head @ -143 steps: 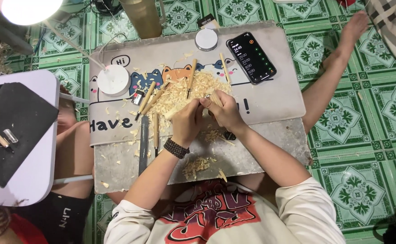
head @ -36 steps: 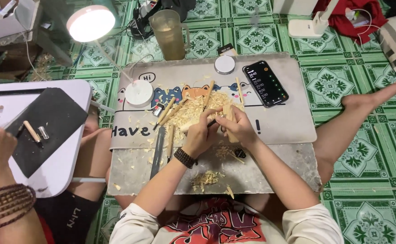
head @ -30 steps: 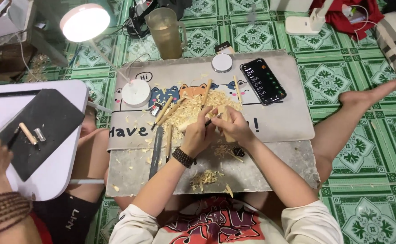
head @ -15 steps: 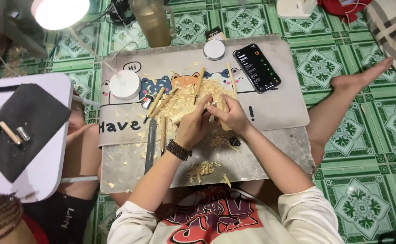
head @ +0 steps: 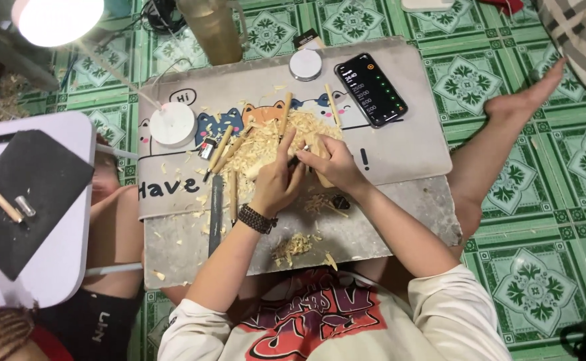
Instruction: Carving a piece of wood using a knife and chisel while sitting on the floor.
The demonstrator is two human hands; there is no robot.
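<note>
- The small pale wooden piece (head: 319,167) sits at the centre of the frame, pinched between my two hands over the heap of shavings; most of it is hidden, so I cannot tell its full shape.
- My left hand (head: 276,184), with a dark bead bracelet (head: 257,218) on the wrist, has its fingers curled narrow around the piece and what looks like a slim tool; the tool itself is too covered to make out.
- My right hand (head: 333,164) closes on the piece from the right, fingers (head: 321,144) wrapped tight over its top.
- I judge the wood light and stiff, dry rather than slippery, thin enough to split if levered; the best hold is around its thicker body, close to the cut, with thumbs braced.
- The pile of shavings (head: 269,147) is soft, loose and weightless; a smaller scatter (head: 293,246) lies lower on the tabletop (head: 400,220).
- Counted around the pile: about five wooden-handled sticks or tools, one (head: 284,113) upright above the hands, one (head: 333,105) to its right, two or three (head: 222,150) fanned at left; overlap makes the count unsure.
- One long dark metal file or blade (head: 215,214) lies left of my wrist.
- One phone (head: 372,89) upper right, one round white lid (head: 305,65) beside it, one white lamp base (head: 172,124) at left, all on the cartoon mat (head: 413,144).
- One amber drinking glass (head: 212,30) at the top edge.
- At far left, one black pad (head: 32,194) carries two small pieces, one wooden and one metal.
</note>
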